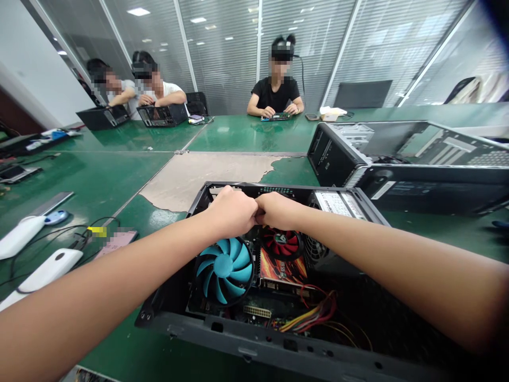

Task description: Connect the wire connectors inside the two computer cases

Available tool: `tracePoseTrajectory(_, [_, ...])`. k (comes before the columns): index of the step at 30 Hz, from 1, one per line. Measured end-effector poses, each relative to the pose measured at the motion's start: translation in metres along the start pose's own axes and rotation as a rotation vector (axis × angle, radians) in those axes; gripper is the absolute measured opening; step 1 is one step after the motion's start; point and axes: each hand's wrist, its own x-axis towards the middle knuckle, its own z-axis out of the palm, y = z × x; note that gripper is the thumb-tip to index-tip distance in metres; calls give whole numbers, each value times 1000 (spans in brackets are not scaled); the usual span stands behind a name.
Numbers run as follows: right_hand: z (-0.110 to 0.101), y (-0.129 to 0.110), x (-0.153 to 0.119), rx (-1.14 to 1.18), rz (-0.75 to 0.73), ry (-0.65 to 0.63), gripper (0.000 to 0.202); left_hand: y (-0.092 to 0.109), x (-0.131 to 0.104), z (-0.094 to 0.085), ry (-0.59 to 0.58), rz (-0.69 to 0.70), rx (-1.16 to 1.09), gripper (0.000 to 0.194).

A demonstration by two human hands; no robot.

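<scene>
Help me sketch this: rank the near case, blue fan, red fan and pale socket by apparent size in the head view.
Largest to smallest:
Near case
Blue fan
Red fan, partly covered
Pale socket

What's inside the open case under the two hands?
Inside the case: a turquoise fan, a red fan, a bundle of coloured cables and a white-labelled unit. The left hand and right hand hide what lies beneath them; the right forearm blocks more.
</scene>
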Motion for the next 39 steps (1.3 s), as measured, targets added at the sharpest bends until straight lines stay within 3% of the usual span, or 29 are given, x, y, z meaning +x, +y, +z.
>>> tracePoseTrajectory(7, [0,-1,0,-41,-13,-4,15,-1,1,2,-31,-105,-75,27])
tracePoseTrajectory(14, [1,-1,0,-20,-37,-28,15,2,-1,-5,-158,-150,-148,22])
tracePoseTrajectory(27, [-1,-4,0,61,-5,29,10,-1,0,-4,-82,-70,-28,26])
tracePoseTrajectory(39, [-4,-4,-1,109,65,-113,7,-2,0,2,-12,-16,-2,23])
